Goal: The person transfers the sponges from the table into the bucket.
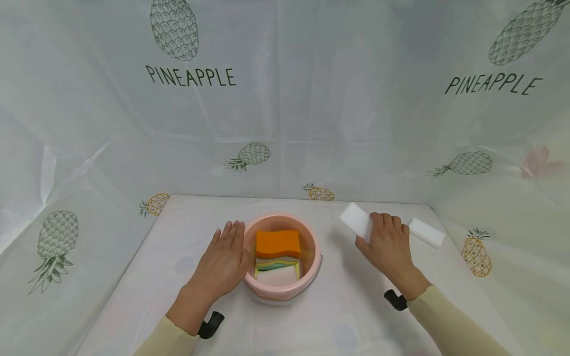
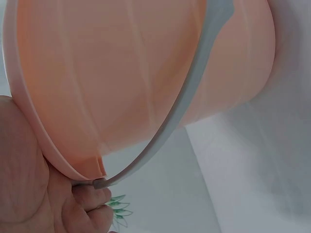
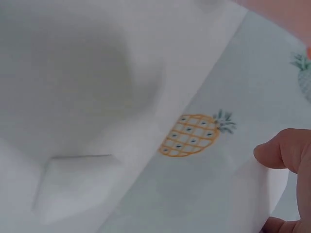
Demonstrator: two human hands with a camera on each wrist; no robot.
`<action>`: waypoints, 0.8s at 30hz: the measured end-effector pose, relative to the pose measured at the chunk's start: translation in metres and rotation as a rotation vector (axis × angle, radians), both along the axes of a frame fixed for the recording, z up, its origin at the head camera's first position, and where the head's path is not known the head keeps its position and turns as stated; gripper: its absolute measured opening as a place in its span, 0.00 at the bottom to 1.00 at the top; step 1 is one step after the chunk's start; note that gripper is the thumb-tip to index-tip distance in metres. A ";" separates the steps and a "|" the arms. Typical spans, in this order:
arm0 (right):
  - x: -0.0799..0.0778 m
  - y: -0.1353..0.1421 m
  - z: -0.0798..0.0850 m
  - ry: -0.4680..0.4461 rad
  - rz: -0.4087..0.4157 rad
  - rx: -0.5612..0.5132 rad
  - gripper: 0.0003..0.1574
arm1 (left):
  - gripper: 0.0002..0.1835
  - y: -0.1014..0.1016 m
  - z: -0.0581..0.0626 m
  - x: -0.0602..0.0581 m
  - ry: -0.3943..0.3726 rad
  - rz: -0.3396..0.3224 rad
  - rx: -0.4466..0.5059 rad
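Note:
A pink bucket [image 1: 311, 247] with a grey handle [image 2: 170, 124] stands on the table. An orange sponge [image 1: 278, 243] lies inside it, above layered yellow, green and pale sponges [image 1: 278, 276]. My left hand [image 1: 224, 264] rests against the bucket's left rim, fingers straight, the palm at the rim in the left wrist view. To the right of the bucket, my right hand [image 1: 389, 244] pinches a white sponge block [image 1: 356, 219] between thumb and fingers, held above the table. Another white sponge block [image 1: 426, 233] lies on the table just right of that hand.
A pale cloth covers the table [image 1: 200, 217]. Behind and at both sides hangs a whitish sheet [image 1: 311, 109] printed with pineapples. Black wrist straps [image 1: 211, 325] show at both wrists, below the cream sleeves' cuffs.

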State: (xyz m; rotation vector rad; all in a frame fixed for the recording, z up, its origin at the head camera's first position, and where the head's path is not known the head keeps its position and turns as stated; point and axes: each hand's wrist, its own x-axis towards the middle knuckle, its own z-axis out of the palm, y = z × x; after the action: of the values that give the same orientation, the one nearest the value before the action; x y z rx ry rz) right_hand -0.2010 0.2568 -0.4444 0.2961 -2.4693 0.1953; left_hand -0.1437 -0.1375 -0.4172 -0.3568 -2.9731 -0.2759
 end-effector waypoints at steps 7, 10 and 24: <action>0.006 -0.032 0.040 0.066 0.114 -0.026 0.42 | 0.36 0.000 0.000 0.001 0.011 -0.006 -0.002; 0.011 -0.051 0.057 0.055 0.174 -0.030 0.42 | 0.35 0.000 -0.001 0.001 0.012 -0.010 0.003; 0.041 -0.127 0.064 -0.141 0.435 0.085 0.33 | 0.34 0.000 -0.004 -0.001 0.010 -0.016 0.047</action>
State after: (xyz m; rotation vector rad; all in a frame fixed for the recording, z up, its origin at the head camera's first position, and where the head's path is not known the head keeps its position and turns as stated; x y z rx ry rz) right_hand -0.1598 0.1298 -0.3799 0.8830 -2.5247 0.3011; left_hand -0.1443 -0.1379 -0.4207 -0.3763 -2.9495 -0.3435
